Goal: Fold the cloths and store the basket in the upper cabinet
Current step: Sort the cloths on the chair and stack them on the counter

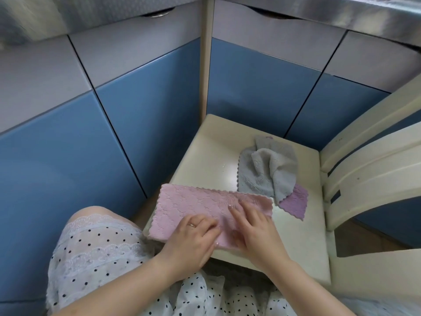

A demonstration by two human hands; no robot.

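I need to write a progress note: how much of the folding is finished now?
In hand: the pink cloth lies folded long on the chair seat, with the left hand and right hand pressing it flat. Left: the grey cloth is crumpled over the purple cloth. No basket is in view.
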